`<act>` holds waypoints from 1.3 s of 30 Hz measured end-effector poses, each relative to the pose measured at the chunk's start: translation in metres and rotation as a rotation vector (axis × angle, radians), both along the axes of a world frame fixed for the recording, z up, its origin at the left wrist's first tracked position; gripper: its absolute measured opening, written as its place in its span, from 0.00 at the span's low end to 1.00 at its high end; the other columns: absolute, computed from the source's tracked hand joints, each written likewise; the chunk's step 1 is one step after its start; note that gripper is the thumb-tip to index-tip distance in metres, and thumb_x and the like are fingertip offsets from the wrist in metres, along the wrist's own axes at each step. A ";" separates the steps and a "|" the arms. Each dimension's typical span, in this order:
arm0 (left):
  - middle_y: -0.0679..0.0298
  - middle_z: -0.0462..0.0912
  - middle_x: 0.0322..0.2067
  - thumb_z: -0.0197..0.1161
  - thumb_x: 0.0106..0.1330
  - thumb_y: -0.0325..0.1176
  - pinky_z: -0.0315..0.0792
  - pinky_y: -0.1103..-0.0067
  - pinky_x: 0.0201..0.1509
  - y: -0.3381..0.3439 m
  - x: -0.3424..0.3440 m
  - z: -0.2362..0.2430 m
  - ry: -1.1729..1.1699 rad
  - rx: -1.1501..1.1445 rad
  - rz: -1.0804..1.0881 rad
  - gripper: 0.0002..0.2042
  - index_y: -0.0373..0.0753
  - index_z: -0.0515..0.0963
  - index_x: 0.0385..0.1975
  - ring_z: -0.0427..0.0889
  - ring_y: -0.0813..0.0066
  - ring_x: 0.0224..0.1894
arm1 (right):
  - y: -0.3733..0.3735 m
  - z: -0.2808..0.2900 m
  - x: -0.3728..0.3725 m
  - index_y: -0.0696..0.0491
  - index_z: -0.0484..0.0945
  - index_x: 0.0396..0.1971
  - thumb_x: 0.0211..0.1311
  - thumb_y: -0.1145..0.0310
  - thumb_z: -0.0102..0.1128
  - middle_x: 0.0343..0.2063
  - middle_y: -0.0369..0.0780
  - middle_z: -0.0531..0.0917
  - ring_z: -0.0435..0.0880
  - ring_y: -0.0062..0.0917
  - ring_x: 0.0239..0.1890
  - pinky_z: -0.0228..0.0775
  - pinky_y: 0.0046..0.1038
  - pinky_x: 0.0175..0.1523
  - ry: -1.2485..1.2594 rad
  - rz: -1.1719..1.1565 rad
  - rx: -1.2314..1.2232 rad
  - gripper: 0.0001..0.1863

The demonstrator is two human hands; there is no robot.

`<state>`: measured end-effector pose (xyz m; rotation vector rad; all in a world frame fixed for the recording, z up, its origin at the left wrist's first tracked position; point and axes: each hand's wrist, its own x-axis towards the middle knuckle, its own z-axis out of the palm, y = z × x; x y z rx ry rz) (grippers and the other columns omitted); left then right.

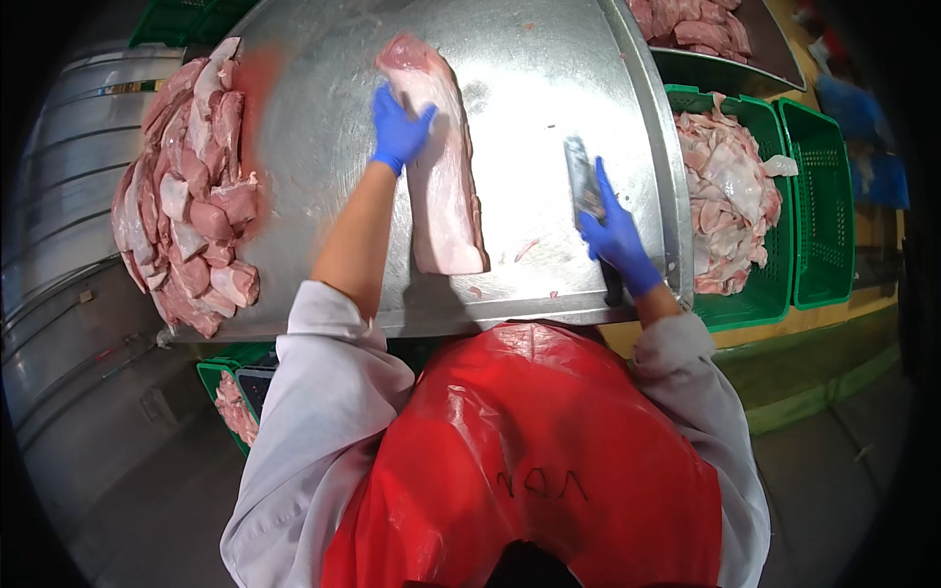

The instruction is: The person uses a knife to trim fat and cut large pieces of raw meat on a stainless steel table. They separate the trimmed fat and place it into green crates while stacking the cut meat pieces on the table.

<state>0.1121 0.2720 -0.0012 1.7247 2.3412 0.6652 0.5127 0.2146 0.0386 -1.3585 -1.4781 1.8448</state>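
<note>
A long pale slab of raw pork loin (443, 186) lies lengthwise on the steel table (323, 147), its redder end farthest from me. My left hand (400, 129), in a blue glove, rests on the slab's left side near that far end, fingers spread. To the right of the meat, my blue-gloved right hand (619, 240) is closed on a knife (580, 169). Its broad blade points away from me, one finger stretched along it, and a dark handle end shows below the palm. The blade is apart from the slab. Small meat scraps (526, 250) lie between the slab and the knife.
A heap of cut meat (191, 196) covers the table's left end. Beyond its raised right rim (659, 127) stand a green crate (755, 312) of pale trimmings, another green crate (823, 201) and a metal tray (774, 49) of meat. A green crate (211, 377) sits lower left.
</note>
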 end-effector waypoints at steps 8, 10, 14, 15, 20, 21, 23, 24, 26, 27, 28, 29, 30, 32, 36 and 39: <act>0.39 0.44 0.72 0.63 0.59 0.36 0.44 0.59 0.77 -0.046 0.037 -0.006 0.001 0.018 -0.272 0.40 0.34 0.53 0.71 0.45 0.39 0.74 | 0.079 -0.024 -0.137 0.33 0.43 0.75 0.63 0.73 0.52 0.29 0.46 0.82 0.79 0.25 0.19 0.77 0.29 0.27 0.045 0.091 -0.115 0.44; 0.39 0.43 0.72 0.63 0.58 0.34 0.44 0.59 0.77 -0.048 0.042 -0.007 0.023 0.032 -0.276 0.40 0.33 0.53 0.71 0.45 0.38 0.74 | 0.087 -0.019 -0.162 0.33 0.43 0.75 0.64 0.74 0.51 0.21 0.42 0.78 0.75 0.23 0.16 0.74 0.28 0.22 0.053 0.070 -0.120 0.44; 0.37 0.44 0.72 0.64 0.56 0.37 0.45 0.56 0.76 -0.045 0.047 -0.011 -0.018 0.083 -0.242 0.41 0.31 0.54 0.69 0.44 0.34 0.73 | 0.058 -0.023 -0.166 0.43 0.35 0.75 0.65 0.71 0.45 0.26 0.51 0.81 0.80 0.35 0.21 0.76 0.36 0.28 -0.206 0.230 0.160 0.42; 0.36 0.44 0.72 0.64 0.56 0.37 0.45 0.56 0.76 -0.048 0.050 -0.010 -0.031 0.066 -0.187 0.41 0.31 0.54 0.69 0.44 0.34 0.73 | 0.033 -0.030 -0.154 0.41 0.35 0.75 0.65 0.70 0.45 0.24 0.52 0.82 0.83 0.37 0.25 0.76 0.40 0.32 -0.141 0.262 0.047 0.42; 0.36 0.45 0.71 0.63 0.57 0.39 0.46 0.57 0.76 -0.044 0.037 -0.009 -0.090 0.097 -0.132 0.40 0.29 0.54 0.68 0.44 0.36 0.74 | -0.017 -0.010 -0.132 0.42 0.33 0.75 0.64 0.73 0.46 0.19 0.53 0.81 0.81 0.37 0.16 0.77 0.37 0.28 -0.185 0.335 0.080 0.44; 0.35 0.44 0.71 0.64 0.55 0.41 0.45 0.54 0.75 -0.043 0.039 -0.010 -0.129 0.123 -0.093 0.41 0.28 0.56 0.67 0.44 0.37 0.74 | -0.007 -0.017 -0.136 0.42 0.34 0.75 0.64 0.73 0.46 0.19 0.53 0.81 0.81 0.37 0.16 0.77 0.37 0.27 -0.188 0.340 0.099 0.44; 0.34 0.45 0.71 0.63 0.53 0.39 0.44 0.51 0.75 -0.073 0.065 0.005 -0.026 0.023 -0.179 0.39 0.29 0.58 0.65 0.44 0.36 0.74 | 0.026 -0.017 -0.147 0.43 0.38 0.76 0.64 0.73 0.47 0.20 0.52 0.81 0.81 0.36 0.16 0.76 0.37 0.26 -0.217 0.319 0.082 0.43; 0.33 0.45 0.71 0.63 0.52 0.39 0.43 0.50 0.75 -0.088 0.074 0.010 0.025 -0.027 -0.223 0.39 0.29 0.59 0.65 0.44 0.35 0.74 | 0.041 -0.020 -0.152 0.43 0.38 0.76 0.64 0.73 0.47 0.21 0.53 0.81 0.81 0.36 0.17 0.76 0.37 0.27 -0.227 0.315 0.113 0.43; 0.31 0.45 0.70 0.60 0.50 0.36 0.42 0.48 0.74 -0.112 0.075 -0.002 -0.052 0.027 -0.225 0.35 0.31 0.63 0.62 0.43 0.32 0.73 | 0.052 -0.022 -0.161 0.43 0.38 0.76 0.64 0.73 0.47 0.22 0.54 0.82 0.82 0.37 0.18 0.76 0.37 0.27 -0.244 0.328 0.156 0.43; 0.31 0.45 0.70 0.60 0.50 0.36 0.43 0.48 0.74 -0.113 0.077 -0.001 -0.067 0.035 -0.233 0.35 0.31 0.64 0.61 0.43 0.31 0.73 | 0.052 -0.020 -0.161 0.43 0.39 0.75 0.65 0.72 0.47 0.23 0.55 0.82 0.83 0.39 0.20 0.77 0.38 0.30 -0.276 0.347 0.188 0.42; 0.30 0.45 0.70 0.59 0.50 0.35 0.43 0.48 0.74 -0.114 0.080 0.001 -0.081 0.044 -0.229 0.34 0.31 0.65 0.61 0.43 0.30 0.73 | 0.042 -0.020 -0.155 0.43 0.39 0.75 0.65 0.72 0.48 0.23 0.55 0.82 0.83 0.39 0.21 0.77 0.38 0.30 -0.298 0.390 0.172 0.42; 0.30 0.44 0.70 0.60 0.50 0.35 0.43 0.48 0.74 -0.111 0.084 0.003 -0.080 0.064 -0.189 0.33 0.32 0.66 0.60 0.43 0.31 0.73 | 0.025 -0.015 -0.144 0.44 0.39 0.75 0.65 0.72 0.48 0.24 0.56 0.82 0.83 0.39 0.21 0.77 0.39 0.31 -0.323 0.440 0.158 0.42; 0.29 0.44 0.70 0.59 0.50 0.35 0.43 0.48 0.74 -0.119 0.083 0.001 -0.068 0.045 -0.169 0.33 0.32 0.66 0.60 0.42 0.31 0.73 | 0.008 -0.011 -0.133 0.44 0.39 0.75 0.65 0.71 0.48 0.24 0.56 0.82 0.83 0.40 0.22 0.77 0.39 0.32 -0.348 0.488 0.144 0.42; 0.29 0.44 0.69 0.59 0.50 0.34 0.43 0.49 0.75 -0.119 0.085 0.001 -0.044 0.037 -0.146 0.32 0.32 0.66 0.60 0.42 0.31 0.73 | -0.015 0.005 -0.112 0.47 0.38 0.75 0.65 0.72 0.45 0.26 0.57 0.82 0.84 0.42 0.23 0.77 0.41 0.32 -0.283 0.523 0.154 0.41; 0.30 0.44 0.70 0.59 0.51 0.36 0.43 0.52 0.76 -0.100 0.074 -0.002 0.019 0.064 -0.163 0.33 0.35 0.66 0.62 0.42 0.33 0.74 | -0.008 -0.008 -0.120 0.50 0.38 0.75 0.66 0.72 0.40 0.27 0.57 0.82 0.83 0.42 0.22 0.77 0.41 0.31 -0.219 0.497 0.181 0.39; 0.31 0.43 0.70 0.59 0.53 0.36 0.45 0.55 0.76 -0.046 0.040 -0.005 0.044 0.089 -0.144 0.33 0.37 0.65 0.63 0.42 0.34 0.74 | 0.014 -0.001 -0.159 0.50 0.36 0.75 0.67 0.71 0.39 0.25 0.56 0.81 0.81 0.39 0.20 0.78 0.39 0.30 -0.216 0.425 0.097 0.38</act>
